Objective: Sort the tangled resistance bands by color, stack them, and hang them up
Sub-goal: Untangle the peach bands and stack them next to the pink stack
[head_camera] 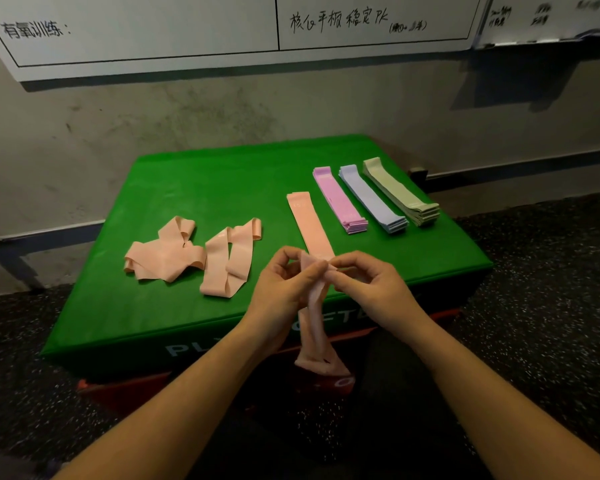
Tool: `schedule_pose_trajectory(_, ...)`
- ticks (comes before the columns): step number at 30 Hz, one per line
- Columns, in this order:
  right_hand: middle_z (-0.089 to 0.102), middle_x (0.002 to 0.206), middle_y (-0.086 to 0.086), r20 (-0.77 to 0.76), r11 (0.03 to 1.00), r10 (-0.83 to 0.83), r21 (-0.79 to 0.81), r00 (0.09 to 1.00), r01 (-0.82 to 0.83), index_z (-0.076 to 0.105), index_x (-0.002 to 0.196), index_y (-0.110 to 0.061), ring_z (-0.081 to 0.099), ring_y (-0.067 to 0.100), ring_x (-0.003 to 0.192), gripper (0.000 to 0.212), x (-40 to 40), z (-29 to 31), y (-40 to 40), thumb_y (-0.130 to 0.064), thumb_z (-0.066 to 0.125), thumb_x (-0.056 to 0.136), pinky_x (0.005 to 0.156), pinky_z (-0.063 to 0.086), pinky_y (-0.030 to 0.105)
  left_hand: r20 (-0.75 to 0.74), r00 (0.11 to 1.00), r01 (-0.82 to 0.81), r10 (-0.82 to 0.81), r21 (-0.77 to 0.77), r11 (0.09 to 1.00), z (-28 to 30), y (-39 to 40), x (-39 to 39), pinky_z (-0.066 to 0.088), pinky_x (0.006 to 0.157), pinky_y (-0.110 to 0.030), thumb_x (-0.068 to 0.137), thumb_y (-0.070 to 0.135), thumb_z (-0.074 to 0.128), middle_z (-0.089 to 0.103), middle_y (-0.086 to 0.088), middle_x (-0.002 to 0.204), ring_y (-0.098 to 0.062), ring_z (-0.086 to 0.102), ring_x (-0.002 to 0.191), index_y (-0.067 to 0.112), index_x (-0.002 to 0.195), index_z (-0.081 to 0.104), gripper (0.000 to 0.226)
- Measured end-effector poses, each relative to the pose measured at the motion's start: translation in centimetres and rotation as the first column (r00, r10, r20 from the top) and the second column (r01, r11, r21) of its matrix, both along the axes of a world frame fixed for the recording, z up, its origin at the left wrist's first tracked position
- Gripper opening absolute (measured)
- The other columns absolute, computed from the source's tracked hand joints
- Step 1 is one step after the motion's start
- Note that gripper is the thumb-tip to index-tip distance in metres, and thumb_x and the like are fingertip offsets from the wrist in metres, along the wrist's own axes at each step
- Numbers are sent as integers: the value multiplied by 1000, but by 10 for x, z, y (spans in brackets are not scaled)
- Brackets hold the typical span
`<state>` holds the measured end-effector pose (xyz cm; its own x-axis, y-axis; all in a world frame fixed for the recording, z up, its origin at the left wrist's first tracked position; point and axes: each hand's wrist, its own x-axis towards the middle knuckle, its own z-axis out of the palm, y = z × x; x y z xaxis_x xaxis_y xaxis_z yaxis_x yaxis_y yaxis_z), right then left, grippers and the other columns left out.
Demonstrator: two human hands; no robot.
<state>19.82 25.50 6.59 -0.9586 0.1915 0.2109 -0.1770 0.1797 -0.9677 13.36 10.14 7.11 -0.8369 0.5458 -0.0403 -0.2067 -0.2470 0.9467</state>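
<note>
Between both hands (321, 277), crumpled rubbery peach band (315, 327).

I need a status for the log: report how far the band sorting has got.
Done: purple stack, blue stack and green stack lie sorted. In hand: left hand and right hand pinch a twisted peach band. Left: two tangled peach piles; nothing hung.

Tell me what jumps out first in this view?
Both hands, the left hand and right hand, pinch a twisted peach band over the near edge of the green box. Three neat stacks, pink, blue and green, lie far right; loose peach bands sprawl left.
</note>
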Motion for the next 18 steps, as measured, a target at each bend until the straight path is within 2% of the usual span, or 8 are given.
schedule_pose_trajectory(2,73,93,5,-46,997,-18,71,999,21,73,95,-17,69,21,94,12,1,1,-2,-7,68,91,85,55,29,-38,999,-23,22,-37,999,-2,-1,2,53,67,-31,78,21,75,59,-16,88,-23,58,78,9,92,52,29)
schedule_pose_trajectory(4,72,89,1,-56,995,-43,84,998,48,72,92,-22,66,19,89,18,0,0,-2,-6,65,93,82,54,29,-92,995,-48,39,-100,994,-3,-4,2,48,57,-23,83,19,74,54,-14,80,-17,54,66,12,83,49,27)
schedule_pose_trajectory(6,70,86,0,-51,997,-79,2,996,79,69,91,-20,64,17,86,17,0,2,0,-6,61,96,80,53,30,-152,988,-47,24,-152,987,-1,-9,2,41,50,-16,85,16,73,52,-8,70,-8,49,55,12,80,52,22)
schedule_pose_trajectory(7,68,87,1,-40,995,-90,-43,995,89,67,92,-16,63,16,85,15,0,4,1,-6,58,97,80,53,30,-189,982,-29,-6,-184,982,0,-11,3,41,51,-15,83,19,74,53,-9,68,-7,48,54,12,81,57,18)
schedule_pose_trajectory(10,65,87,1,-21,991,-97,-96,995,95,64,91,-11,60,11,83,14,1,11,0,-7,53,99,76,51,28,-296,950,5,-96,-295,955,2,-15,6,48,65,-19,78,32,74,62,-21,80,-15,56,69,17,88,70,19)
schedule_pose_trajectory(13,66,80,-8,-38,995,-70,-80,997,67,66,90,-13,61,3,78,14,3,16,-3,-6,56,98,72,51,21,-401,914,-70,-67,-319,945,2,-12,11,44,64,-22,81,33,76,57,-12,78,-13,50,70,18,93,71,20)
schedule_pose_trajectory(15,67,77,-10,-51,1000,-31,6,998,31,67,88,-16,61,3,75,16,4,18,-4,-6,59,97,69,52,20,-489,872,-162,-10,-309,937,1,-9,12,47,69,-26,77,39,77,58,-5,91,-13,54,80,23,92,73,23)
schedule_pose_trajectory(18,69,75,-12,-46,1000,-1,14,999,2,68,87,-19,62,1,71,17,8,22,-8,-7,60,96,65,52,17,-510,860,-150,-5,-262,953,5,-9,16,56,79,-29,77,40,74,64,4,102,-11,62,97,26,97,75,25)
